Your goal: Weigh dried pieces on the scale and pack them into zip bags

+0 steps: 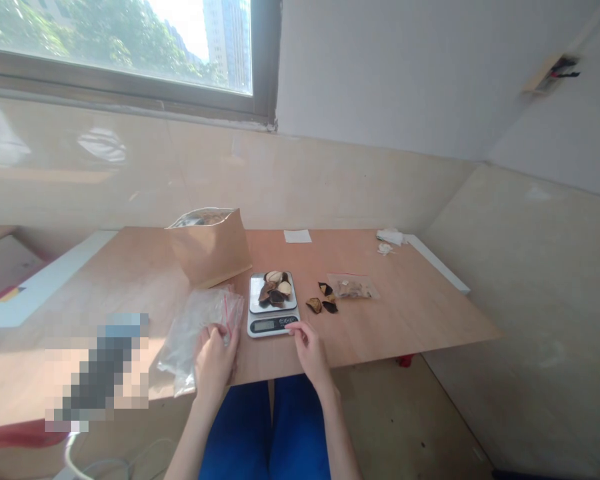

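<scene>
A white digital kitchen scale (260,327) lies on the table in front of me. Its silver pan bears several dried, curved pieces (276,291), dark brown and cream. My right hand (309,350) is at the scale's lower right corner, fingers extended and a fingertip at the display panel; it holds nothing visible. To the left, my left hand (216,353) rests with curled fingers on clear zip bags (195,323) with red seal lines, gripping their edge. More dried pieces (314,305) lie right of the scale, beside a filled zip bag (353,288).
Behind the clear bags stands an open brown paper bag (207,250). A white paper slip (298,236) and crumpled tissue (387,241) lie toward the wall. A blurred-out object (105,367) is at left, with a white cable (73,457) below. The wooden table (405,320) ends near my lap.
</scene>
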